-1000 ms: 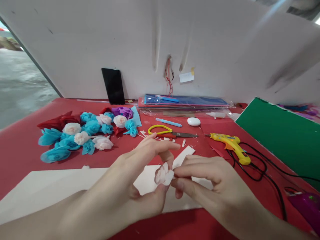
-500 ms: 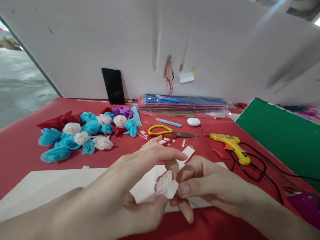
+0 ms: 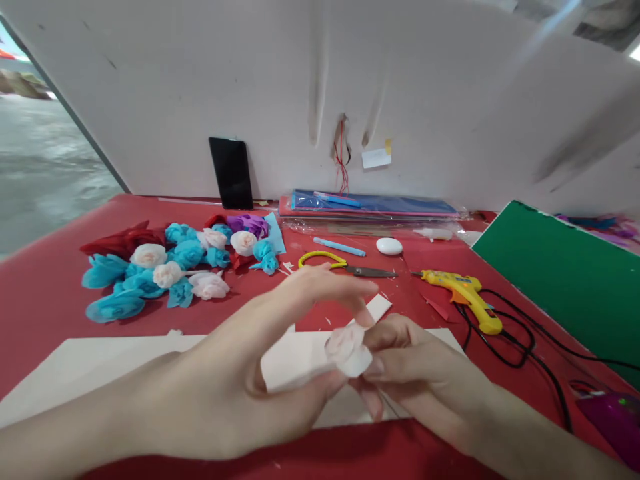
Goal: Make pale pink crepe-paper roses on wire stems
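Observation:
A small pale pink-white paper rose is held over the white sheet at the centre. The fingers and thumb of my right hand pinch it at its base, where a thin dark stem or wire runs downward. From the other side, my left hand arches around the flower. Its thumb is at the flower's lower edge and its fingers curve above, spread well apart from the thumb. Motion blurs the petals, and whether the left fingertips press on them is hard to see.
Yellow-handled scissors, a blue pen and a white oval object lie beyond my hands. At right are a yellow glue gun with black cable and a green board. Several blue flowers lie left; a black phone leans on the wall.
The rose has shifted right and slightly up and has turned. My left hand has opened wider around it, while the right keeps its pinch. The whole view has shifted slightly.

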A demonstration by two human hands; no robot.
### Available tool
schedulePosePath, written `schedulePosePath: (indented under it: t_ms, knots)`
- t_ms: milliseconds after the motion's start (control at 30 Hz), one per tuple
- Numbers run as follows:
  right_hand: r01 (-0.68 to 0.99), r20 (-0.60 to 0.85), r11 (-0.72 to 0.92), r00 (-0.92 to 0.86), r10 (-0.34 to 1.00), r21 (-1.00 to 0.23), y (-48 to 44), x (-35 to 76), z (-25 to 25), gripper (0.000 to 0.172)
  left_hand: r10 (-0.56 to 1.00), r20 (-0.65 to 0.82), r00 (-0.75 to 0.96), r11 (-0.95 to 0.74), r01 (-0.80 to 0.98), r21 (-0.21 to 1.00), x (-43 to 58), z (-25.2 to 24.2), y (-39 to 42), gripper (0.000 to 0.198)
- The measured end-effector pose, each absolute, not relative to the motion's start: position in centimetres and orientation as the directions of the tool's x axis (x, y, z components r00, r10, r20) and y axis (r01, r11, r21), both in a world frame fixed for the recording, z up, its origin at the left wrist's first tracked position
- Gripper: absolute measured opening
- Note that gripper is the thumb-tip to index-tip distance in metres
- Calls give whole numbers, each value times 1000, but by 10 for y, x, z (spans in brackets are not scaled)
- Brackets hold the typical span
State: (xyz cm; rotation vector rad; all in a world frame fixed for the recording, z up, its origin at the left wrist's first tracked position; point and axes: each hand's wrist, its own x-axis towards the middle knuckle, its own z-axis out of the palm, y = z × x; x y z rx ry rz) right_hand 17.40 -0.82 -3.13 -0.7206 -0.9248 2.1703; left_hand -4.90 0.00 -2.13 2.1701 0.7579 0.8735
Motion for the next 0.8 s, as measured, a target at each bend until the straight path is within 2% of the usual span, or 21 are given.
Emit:
schedulePosePath:
  t_ms: [167,367,467,600,800]
  knots:
    - [-330,-245,-464,-529,812,-822,-3,176,-23,20,785,411,464,-574,292,765,-45,-29,11,41]
    - [-305,-207,-368,-450,868,-878,2,180,-23,19,835,273,478,-512,491,705,-50,-29,40,37]
    - [-308,-202,-347,-416,887,-886,5,183,-24,20,815,134,564,-505,575,644,-58,-31,58,19]
    - [-288,-212,-336,-387,898,-897,15,185,-30,24,769,-112,629,-488,692,532,-72,-43,70,24]
    - [-247,-271,-369,-354,895,-896,34,186,-53,28,736,-233,636,-484,734,476,-78,-61,75,27]
